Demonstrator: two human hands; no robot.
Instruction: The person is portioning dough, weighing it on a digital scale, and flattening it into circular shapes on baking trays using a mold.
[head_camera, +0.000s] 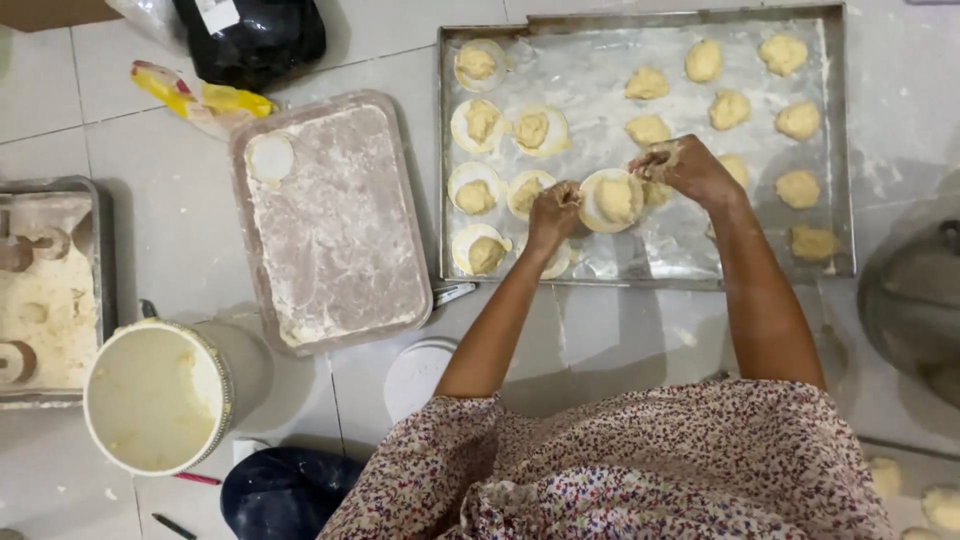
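Head view: both hands hold a round, pale dough disc with yellow filling (612, 199) over the floured metal baking tray (835, 150). The left hand (553, 213) pinches its edge; the right hand (688, 167) grips the opposite rim. It looks soft, light and tearable, best supported by the rim.

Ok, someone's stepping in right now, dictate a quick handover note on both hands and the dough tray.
Left hand: pinching the left edge of a dough disc with a filling lump on it.
Right hand: fingers at the disc's right edge.
Both work over the metal tray.
Done: seven discs topped with filling sit on the tray's left side, all unfolded.
Left: plain filling lumps on the tray's right side have no discs under them.
One spare disc lies in the floured tray alongside; a white bucket stands near.
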